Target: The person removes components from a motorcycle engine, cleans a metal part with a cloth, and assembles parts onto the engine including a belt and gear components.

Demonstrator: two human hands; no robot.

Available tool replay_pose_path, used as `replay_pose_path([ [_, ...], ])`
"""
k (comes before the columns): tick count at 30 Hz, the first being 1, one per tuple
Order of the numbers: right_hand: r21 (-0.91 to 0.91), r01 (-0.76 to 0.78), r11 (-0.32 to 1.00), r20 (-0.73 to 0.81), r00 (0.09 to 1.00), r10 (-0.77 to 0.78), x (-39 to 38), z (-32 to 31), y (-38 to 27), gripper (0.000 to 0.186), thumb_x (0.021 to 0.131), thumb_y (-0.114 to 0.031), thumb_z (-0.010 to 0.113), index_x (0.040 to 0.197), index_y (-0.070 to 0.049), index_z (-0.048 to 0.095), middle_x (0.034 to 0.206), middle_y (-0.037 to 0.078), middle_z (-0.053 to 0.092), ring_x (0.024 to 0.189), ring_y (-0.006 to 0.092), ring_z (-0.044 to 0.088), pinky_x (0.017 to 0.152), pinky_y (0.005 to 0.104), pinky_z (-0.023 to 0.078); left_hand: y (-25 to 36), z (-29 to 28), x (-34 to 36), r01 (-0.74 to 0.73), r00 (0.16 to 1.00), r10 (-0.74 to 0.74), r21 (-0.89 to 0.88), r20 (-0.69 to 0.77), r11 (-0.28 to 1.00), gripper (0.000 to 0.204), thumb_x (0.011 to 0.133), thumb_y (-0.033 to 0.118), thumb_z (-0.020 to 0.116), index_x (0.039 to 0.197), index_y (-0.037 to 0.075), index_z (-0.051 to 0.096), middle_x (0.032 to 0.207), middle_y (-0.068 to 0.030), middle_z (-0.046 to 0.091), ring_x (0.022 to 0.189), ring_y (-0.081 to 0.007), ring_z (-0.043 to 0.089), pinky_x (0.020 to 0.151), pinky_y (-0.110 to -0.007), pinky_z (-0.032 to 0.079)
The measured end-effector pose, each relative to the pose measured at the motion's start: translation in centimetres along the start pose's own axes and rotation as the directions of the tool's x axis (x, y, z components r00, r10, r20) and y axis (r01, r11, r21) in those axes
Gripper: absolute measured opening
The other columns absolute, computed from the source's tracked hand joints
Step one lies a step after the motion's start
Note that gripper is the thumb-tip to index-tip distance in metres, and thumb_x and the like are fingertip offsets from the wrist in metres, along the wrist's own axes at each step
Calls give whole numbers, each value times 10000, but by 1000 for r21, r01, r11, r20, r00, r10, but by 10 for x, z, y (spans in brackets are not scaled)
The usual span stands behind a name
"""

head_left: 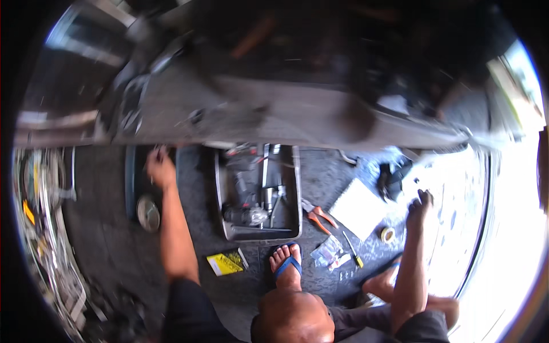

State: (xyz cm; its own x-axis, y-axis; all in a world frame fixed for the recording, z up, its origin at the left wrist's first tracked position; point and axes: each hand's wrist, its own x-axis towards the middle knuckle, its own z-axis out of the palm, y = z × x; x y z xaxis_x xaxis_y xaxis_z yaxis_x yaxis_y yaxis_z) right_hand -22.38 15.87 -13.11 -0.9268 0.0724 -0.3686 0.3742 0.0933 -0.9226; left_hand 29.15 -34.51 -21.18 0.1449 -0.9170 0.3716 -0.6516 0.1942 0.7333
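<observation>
My left hand (pixel 161 167) reaches into a long dark blue tray (pixel 131 186) at the left. Its fingers are curled together, and what they hold, if anything, is blurred. Beside that wrist, a round metal-rimmed piece (pixel 148 213) lies at the tray's near end. Over the bright floor on the right, my right hand (pixel 421 207) hangs with its fingers bunched; their contents cannot be made out. Nearest to it are a black object (pixel 392 182) and a white sheet (pixel 358 209). Between my arms stands a grey toolbox tray (pixel 298 197) holding a drill-like power tool (pixel 246 215) and several metal tools.
A large grey panel (pixel 257 114) spans the far side. Orange-handled pliers (pixel 319 217), a yellow-handled screwdriver (pixel 353 251), a tape roll (pixel 388 234), plastic bags (pixel 327 251) and a yellow packet (pixel 227 262) lie around my sandalled foot (pixel 285 260). Metal parts (pixel 51 228) line the left.
</observation>
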Motion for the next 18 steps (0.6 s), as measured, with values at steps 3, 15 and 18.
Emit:
replay_pose_path([
  [3,-69,52,996,152,988,-41,-61,35,4,213,920,-126,583,1117,-45,591,893,63,690,533,71,462,453,245,404,92,-18,-95,26,999,-32,-204,-24,979,232,951,166,660,878,-34,567,867,-129,621,772,-209,595,707,-354,497],
  [15,214,-339,916,267,922,279,-173,49,82,120,930,-83,538,1025,-14,563,823,98,656,470,79,466,426,253,394,431,120,-230,582,667,250,-701,701,412,161,959,175,649,953,26,586,771,-61,663,610,-135,608,551,-249,475],
  [18,294,-361,885,254,922,291,-165,41,75,121,912,-84,551,1010,-15,569,809,85,665,494,82,472,445,245,369,438,134,-223,541,729,248,-758,639,365,175,932,156,689,991,25,589,804,-67,661,656,-155,634,623,-281,557],
])
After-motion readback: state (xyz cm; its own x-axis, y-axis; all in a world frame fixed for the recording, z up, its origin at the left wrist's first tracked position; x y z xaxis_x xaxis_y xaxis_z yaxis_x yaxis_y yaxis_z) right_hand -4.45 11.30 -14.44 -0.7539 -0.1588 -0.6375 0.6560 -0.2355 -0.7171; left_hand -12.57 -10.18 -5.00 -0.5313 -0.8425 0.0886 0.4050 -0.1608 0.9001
